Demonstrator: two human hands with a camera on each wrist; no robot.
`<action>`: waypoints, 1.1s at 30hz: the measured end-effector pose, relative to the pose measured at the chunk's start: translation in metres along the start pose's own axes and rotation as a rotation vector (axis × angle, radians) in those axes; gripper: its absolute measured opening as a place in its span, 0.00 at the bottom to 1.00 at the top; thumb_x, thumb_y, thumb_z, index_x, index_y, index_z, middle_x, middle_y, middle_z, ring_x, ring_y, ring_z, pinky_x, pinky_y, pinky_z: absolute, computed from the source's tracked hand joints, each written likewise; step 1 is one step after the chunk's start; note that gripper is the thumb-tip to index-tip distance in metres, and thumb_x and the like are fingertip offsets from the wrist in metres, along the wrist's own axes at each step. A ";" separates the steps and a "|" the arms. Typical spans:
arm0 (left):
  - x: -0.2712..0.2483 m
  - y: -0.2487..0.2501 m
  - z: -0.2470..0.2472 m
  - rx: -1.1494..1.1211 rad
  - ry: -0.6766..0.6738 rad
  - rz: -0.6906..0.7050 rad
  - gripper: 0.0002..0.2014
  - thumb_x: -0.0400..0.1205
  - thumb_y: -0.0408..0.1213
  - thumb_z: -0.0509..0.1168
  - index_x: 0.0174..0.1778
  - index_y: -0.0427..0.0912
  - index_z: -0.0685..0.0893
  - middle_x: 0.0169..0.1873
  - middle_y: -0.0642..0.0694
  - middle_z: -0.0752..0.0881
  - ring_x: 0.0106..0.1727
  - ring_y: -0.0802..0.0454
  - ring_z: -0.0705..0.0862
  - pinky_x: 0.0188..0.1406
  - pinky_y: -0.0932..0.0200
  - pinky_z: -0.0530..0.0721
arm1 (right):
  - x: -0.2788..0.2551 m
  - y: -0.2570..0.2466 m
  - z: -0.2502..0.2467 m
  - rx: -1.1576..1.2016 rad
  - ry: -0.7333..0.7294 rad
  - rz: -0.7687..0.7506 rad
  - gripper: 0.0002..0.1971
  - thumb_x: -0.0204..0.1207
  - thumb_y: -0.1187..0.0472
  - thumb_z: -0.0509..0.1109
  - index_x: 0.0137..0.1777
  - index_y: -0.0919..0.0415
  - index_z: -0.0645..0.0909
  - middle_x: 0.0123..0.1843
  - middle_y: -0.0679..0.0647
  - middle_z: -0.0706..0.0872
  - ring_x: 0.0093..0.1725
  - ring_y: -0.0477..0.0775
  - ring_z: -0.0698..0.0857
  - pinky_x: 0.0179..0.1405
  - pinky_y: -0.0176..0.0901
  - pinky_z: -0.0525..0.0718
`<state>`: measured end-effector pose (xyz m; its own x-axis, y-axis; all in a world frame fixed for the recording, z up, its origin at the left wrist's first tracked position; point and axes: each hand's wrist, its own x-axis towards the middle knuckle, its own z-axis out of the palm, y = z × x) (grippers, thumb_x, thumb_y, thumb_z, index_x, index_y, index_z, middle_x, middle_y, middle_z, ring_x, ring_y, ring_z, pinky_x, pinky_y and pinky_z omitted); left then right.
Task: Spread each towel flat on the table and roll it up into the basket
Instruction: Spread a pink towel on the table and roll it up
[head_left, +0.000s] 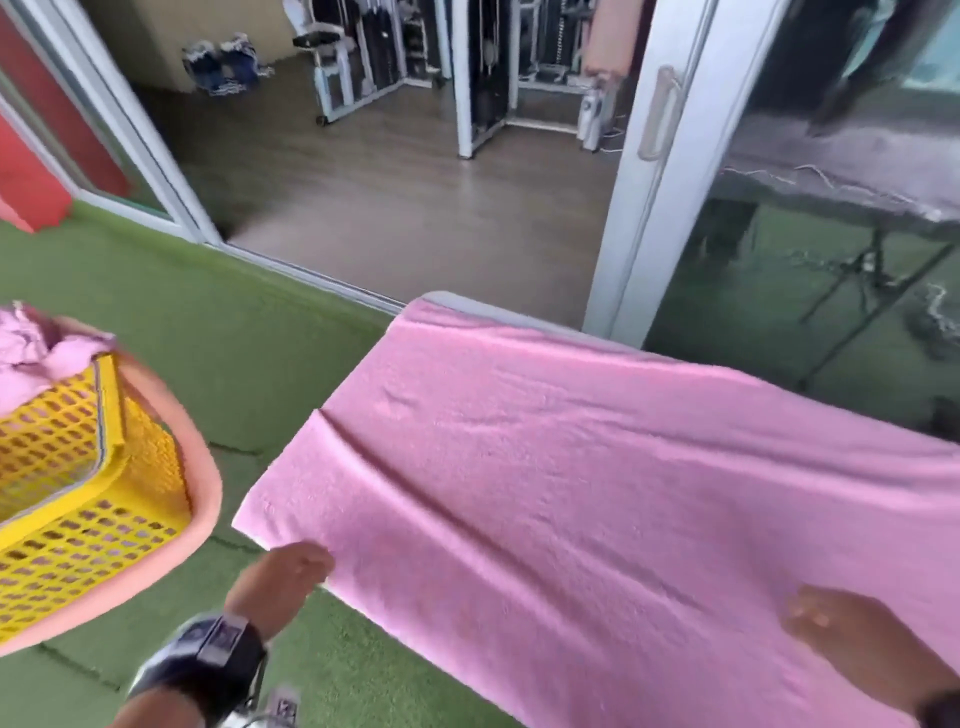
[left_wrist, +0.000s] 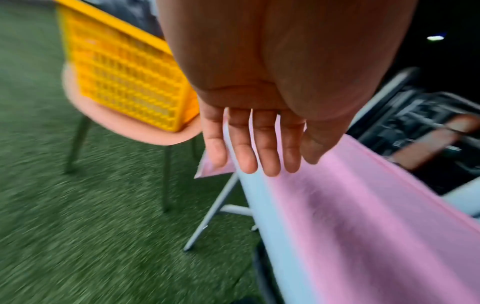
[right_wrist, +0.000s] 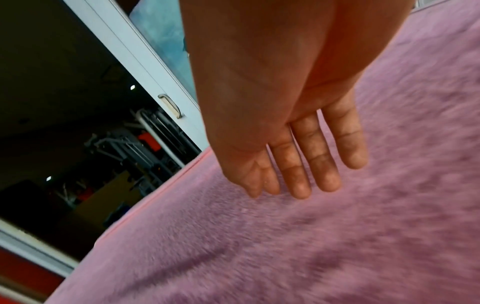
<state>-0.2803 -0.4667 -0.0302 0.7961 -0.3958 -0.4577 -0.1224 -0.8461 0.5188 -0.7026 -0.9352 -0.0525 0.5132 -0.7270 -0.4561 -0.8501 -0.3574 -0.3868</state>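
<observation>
A pink towel (head_left: 571, 478) lies spread over the grey table (head_left: 467, 306), with a few long creases and its left corner hanging past the table end. My left hand (head_left: 291, 571) is at the towel's near left edge, fingers straight (left_wrist: 259, 152), holding nothing. My right hand (head_left: 852, 639) lies over the towel near the front right, fingers straight (right_wrist: 306, 168) just above or on the pile. A yellow perforated basket (head_left: 67, 488) sits on a pink chair (head_left: 202, 499) to the left, with crumpled pink towels (head_left: 36, 353) behind it.
Green artificial turf (head_left: 218, 364) covers the floor between chair and table. Beyond the table stands a white sliding door frame (head_left: 660, 156) opening onto a room with gym equipment. The table's folding legs (left_wrist: 215, 207) show under its left end.
</observation>
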 end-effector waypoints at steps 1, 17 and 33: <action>0.032 0.017 -0.013 0.009 -0.003 0.054 0.07 0.84 0.37 0.69 0.43 0.56 0.86 0.40 0.54 0.90 0.41 0.54 0.88 0.46 0.55 0.85 | 0.009 -0.026 -0.001 0.000 0.004 -0.047 0.14 0.73 0.59 0.80 0.34 0.38 0.85 0.41 0.45 0.90 0.43 0.46 0.89 0.45 0.42 0.85; 0.344 0.246 -0.073 0.514 0.021 0.528 0.12 0.87 0.40 0.61 0.61 0.48 0.87 0.63 0.48 0.87 0.52 0.52 0.85 0.51 0.58 0.82 | 0.249 -0.269 -0.060 -0.237 0.198 -0.258 0.14 0.84 0.58 0.57 0.44 0.58 0.84 0.44 0.54 0.86 0.44 0.57 0.85 0.44 0.51 0.84; 0.499 0.272 -0.077 0.747 0.063 0.846 0.07 0.85 0.37 0.60 0.46 0.45 0.84 0.44 0.49 0.77 0.40 0.50 0.79 0.38 0.53 0.79 | 0.337 -0.321 -0.043 -0.440 0.239 -0.123 0.10 0.78 0.59 0.64 0.36 0.57 0.81 0.34 0.54 0.82 0.33 0.58 0.82 0.32 0.48 0.84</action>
<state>0.1296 -0.8668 -0.0617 0.3154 -0.9418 -0.1159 -0.9429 -0.3248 0.0737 -0.2617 -1.0905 -0.0471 0.6148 -0.7596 -0.2122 -0.7809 -0.6240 -0.0289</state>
